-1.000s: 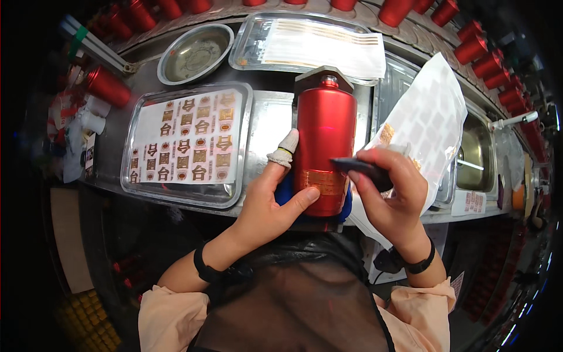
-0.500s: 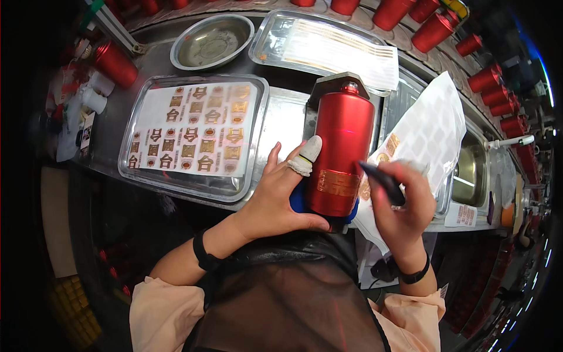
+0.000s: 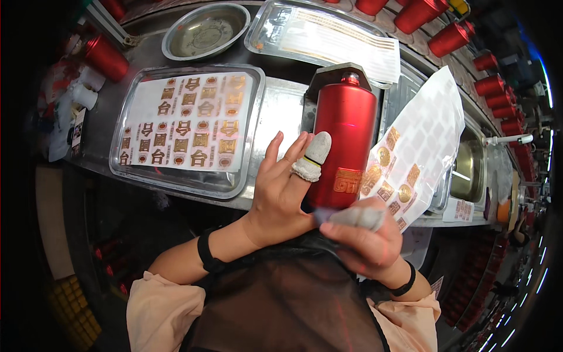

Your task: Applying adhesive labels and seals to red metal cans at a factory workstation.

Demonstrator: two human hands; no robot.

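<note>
A red metallic bottle (image 3: 346, 126) lies with its neck away from me, on a dark angular rest (image 3: 327, 75). A gold-edged emblem (image 3: 349, 180) shows low on its body. My left hand (image 3: 278, 193) lies along the bottle's left side, fingers spread; a pale finger cot (image 3: 316, 154) with a yellow-and-black band covers one finger. My right hand (image 3: 369, 240) is closed in a pinch near the bottle's base, blurred by motion. The dark pointed hand tool (image 3: 326, 216) at its fingertips is badly smeared. Beside the bottle's right side is a white decal sheet (image 3: 431, 129) with gold pieces.
On the left, a metal tray (image 3: 252, 126) bears a sheet of gold decals (image 3: 187, 120). A metal bowl (image 3: 206, 32) and another tray (image 3: 264, 29) with striped sheets stand farther back. A sink (image 3: 469, 170) is at the right. More red bottles (image 3: 451, 38) line the back.
My right hand has swept down and left, from beside the bottle to its base. The emblem sits farther right on the bottle. More gold pieces show on the decal sheet.
</note>
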